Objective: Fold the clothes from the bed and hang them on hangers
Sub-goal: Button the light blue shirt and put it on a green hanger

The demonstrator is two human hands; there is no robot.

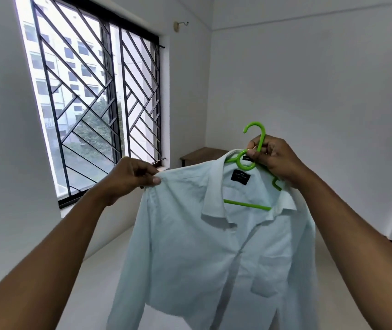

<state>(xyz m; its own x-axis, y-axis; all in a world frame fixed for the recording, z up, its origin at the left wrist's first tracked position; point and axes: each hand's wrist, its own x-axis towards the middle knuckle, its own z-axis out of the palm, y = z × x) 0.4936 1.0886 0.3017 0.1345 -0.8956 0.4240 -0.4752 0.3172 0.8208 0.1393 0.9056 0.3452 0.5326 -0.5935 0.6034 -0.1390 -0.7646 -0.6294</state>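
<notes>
I see the shirt [190,246] held up in the air in front of me, between the two hands, with the window [90,91] behind it on the left. It is a pale, almost white button-front shirt with a faint blue-green cast, long-sleeved and lightly creased. Its collar [214,201] is spread open, so that a small dark label [239,177] shows inside the neck. A chest pocket [268,277] sits on the side nearer my right arm, and the front hangs open below the collar. A bright green plastic hanger [247,205] is partly inside the neck opening; its cross bar runs across the gap under the label, its ring and hook stand above the collar, and one arm disappears under the fabric toward the left shoulder. The other arm, with its small notch, shows bare beside my right hand [273,158]. That hand is closed on the hanger's stem just under the hook, thumb and fingers pinching it. My left hand [133,177] is curled round the shirt's shoulder seam, thumb on top, gripping the cloth and pulling it out level. A low wooden table [204,153] stands against the far wall behind the shirt.
</notes>
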